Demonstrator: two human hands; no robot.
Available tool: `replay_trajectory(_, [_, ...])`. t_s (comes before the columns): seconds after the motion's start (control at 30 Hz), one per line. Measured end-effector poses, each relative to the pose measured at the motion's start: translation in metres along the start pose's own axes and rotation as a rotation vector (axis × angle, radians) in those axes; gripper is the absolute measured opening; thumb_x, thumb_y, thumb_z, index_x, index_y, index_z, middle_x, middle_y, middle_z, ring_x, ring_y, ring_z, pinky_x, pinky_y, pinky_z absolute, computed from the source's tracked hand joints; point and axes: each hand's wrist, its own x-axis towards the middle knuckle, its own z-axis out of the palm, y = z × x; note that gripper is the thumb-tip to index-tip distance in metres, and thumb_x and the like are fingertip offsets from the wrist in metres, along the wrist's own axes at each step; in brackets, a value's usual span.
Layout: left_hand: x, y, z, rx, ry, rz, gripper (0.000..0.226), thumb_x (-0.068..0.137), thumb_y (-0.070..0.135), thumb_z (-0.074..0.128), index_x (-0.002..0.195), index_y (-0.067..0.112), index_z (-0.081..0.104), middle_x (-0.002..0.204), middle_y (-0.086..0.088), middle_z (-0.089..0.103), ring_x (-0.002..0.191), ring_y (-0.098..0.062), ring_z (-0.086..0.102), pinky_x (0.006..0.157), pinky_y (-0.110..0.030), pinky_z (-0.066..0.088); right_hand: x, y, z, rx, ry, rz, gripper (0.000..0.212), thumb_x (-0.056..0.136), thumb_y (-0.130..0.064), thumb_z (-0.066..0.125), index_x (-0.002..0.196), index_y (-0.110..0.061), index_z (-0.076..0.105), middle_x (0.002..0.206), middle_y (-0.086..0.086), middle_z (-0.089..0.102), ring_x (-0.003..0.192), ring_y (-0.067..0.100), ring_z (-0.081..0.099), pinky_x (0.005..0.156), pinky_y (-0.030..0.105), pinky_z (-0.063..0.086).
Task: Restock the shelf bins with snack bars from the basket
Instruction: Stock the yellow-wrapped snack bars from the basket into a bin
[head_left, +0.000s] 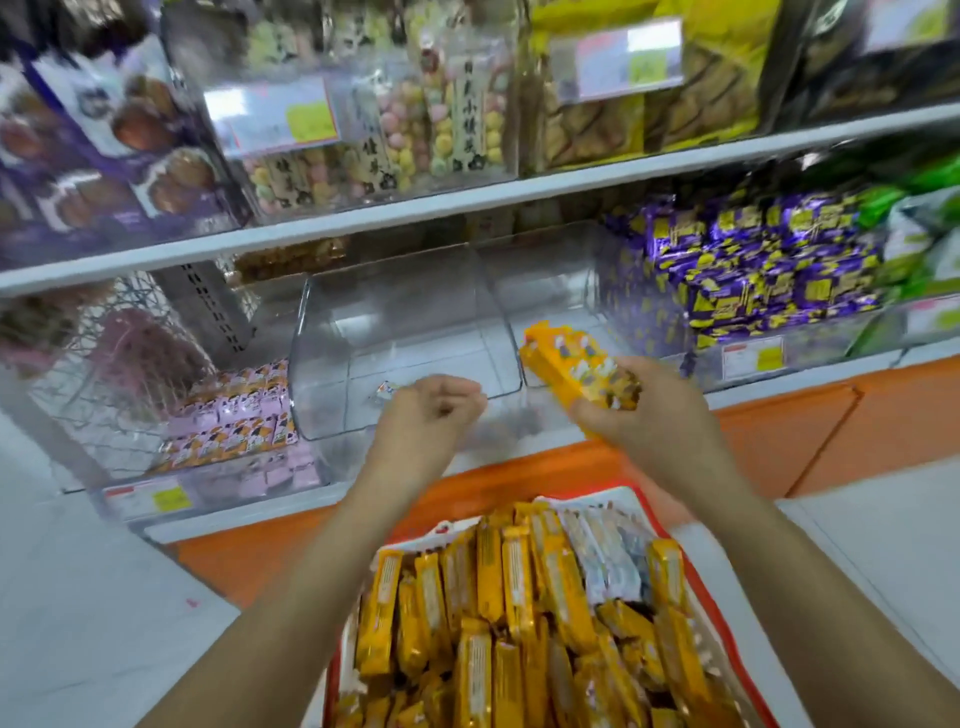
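Was mid-delivery, by the look of it: gripped a clutch of yellow bars (566, 358) in the right hand (649, 415), at 3 o'clock from the left hand (431, 415), far ends poking toward the clear bin (405, 332). Curled the left hand into a fist at that bin's mouth, apart from the right, with nothing seen inside it. Saw one small wrapper (387, 391) in the bin, at 9 o'clock from the fist, and little else. Left the bulk of the stock in the basket (724, 644) at 6 o'clock, packed with yellow bars and a few pale ones. Judged the next move as tipping the clutch over the bin's low front lip and laying it flat, then reaching to 6 o'clock for more; would call for a path past the left fist. Stood before white shelves (363, 223): a second bin (550, 291) at 1 o'clock, purple packets (753, 270) at 2 o'clock, pink-and-orange packets (234, 415) at 9 o'clock, bagged sweets (441, 119) at 12 on the shelf above. Showed an orange base (805, 415) under the lowest shelf and pale floor (78, 597) on both sides.
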Motion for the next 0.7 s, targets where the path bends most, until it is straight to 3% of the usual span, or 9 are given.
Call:
replay_trajectory(0.07, [0.025,-0.01,-0.006,0.328,0.083,0.138,0.013,0.09,0.013,0.06,0.079,0.019,0.066,0.075,0.005,0.067,0.07,-0.008,0.062,0.066,-0.019,0.046,0.036,0.002,-0.01,-0.004,0.018,0.072,0.022,0.077,-0.029,0.072,0.071,-0.014,0.057,0.065,0.003,0.057,0.062,0.018,0.053,0.055,0.027,0.037])
replay_trajectory(0.17, [0.055,-0.036,-0.011,0.651,0.017,0.14,0.026,0.094,0.022,0.052,0.076,0.013,0.067,0.074,-0.005,0.07,0.07,-0.021,0.063,0.06,-0.025,0.042,0.099,0.003,-0.006,-0.107,-0.053,0.209,0.024,0.081,-0.031,0.068,0.068,-0.014,0.056,0.064,0.003,0.053,0.069,0.023,0.054,0.057,0.029,0.036])
replay_trajectory(0.33, [0.085,-0.062,-0.016,0.772,-0.113,0.012,0.044,0.097,0.033,0.043,0.068,0.011,0.068,0.08,-0.007,0.071,0.077,-0.024,0.064,0.074,-0.036,0.051,0.193,0.008,0.037,-0.277,-0.2,0.299,0.029,0.083,-0.031,0.062,0.065,-0.01,0.052,0.071,0.009,0.057,0.075,0.024,0.06,0.06,0.025,0.045])
replay_trajectory(0.4, [0.089,-0.066,-0.016,0.788,-0.161,-0.041,0.044,0.096,0.037,0.041,0.07,0.015,0.07,0.084,-0.004,0.072,0.081,-0.022,0.065,0.077,-0.034,0.051,0.219,0.011,0.058,-0.312,-0.24,0.312,0.024,0.087,-0.029,0.058,0.082,-0.006,0.063,0.095,0.013,0.067,0.097,0.027,0.064,0.073,0.027,0.049])
replay_trajectory(0.43, [0.09,-0.067,-0.016,0.781,-0.185,-0.057,0.044,0.095,0.04,0.039,0.07,0.018,0.069,0.086,-0.002,0.072,0.083,-0.021,0.065,0.078,-0.033,0.05,0.229,0.014,0.07,-0.312,-0.269,0.328,0.026,0.089,-0.028,0.057,0.092,-0.005,0.067,0.101,0.015,0.068,0.098,0.026,0.065,0.069,0.024,0.049])
replay_trajectory(0.5, [0.089,-0.067,-0.016,0.765,-0.209,-0.085,0.041,0.095,0.041,0.038,0.075,0.021,0.069,0.09,-0.001,0.072,0.088,-0.02,0.063,0.08,-0.032,0.049,0.244,0.018,0.09,-0.321,-0.335,0.351,0.017,0.082,-0.029,0.061,0.075,-0.013,0.063,0.075,0.011,0.063,0.071,0.02,0.063,0.05,0.019,0.043])
replay_trajectory(0.57, [0.09,-0.068,-0.016,0.777,-0.211,-0.098,0.038,0.096,0.037,0.039,0.081,0.02,0.07,0.094,0.001,0.072,0.091,-0.02,0.062,0.08,-0.031,0.049,0.272,0.036,0.115,-0.407,-0.389,0.367,0.02,0.066,-0.035,0.063,0.067,-0.017,0.053,0.066,0.005,0.057,0.062,0.018,0.058,0.057,0.02,0.045])
replay_trajectory(0.63, [0.092,-0.07,-0.015,0.794,-0.21,-0.098,0.036,0.095,0.037,0.04,0.086,0.019,0.07,0.094,0.001,0.072,0.092,-0.02,0.062,0.079,-0.031,0.048,0.303,0.062,0.141,-0.472,-0.477,0.346,0.03,0.071,-0.038,0.063,0.092,-0.016,0.064,0.098,0.006,0.067,0.085,0.023,0.063,0.079,0.028,0.051])
replay_trajectory(0.7, [0.093,-0.071,-0.014,0.798,-0.208,-0.106,0.036,0.094,0.038,0.039,0.089,0.019,0.069,0.093,0.002,0.072,0.093,-0.02,0.062,0.079,-0.03,0.049,0.3,0.058,0.145,-0.429,-0.54,0.32,0.039,0.088,-0.034,0.054,0.121,-0.015,0.06,0.127,0.005,0.06,0.112,0.025,0.057,0.097,0.031,0.045])
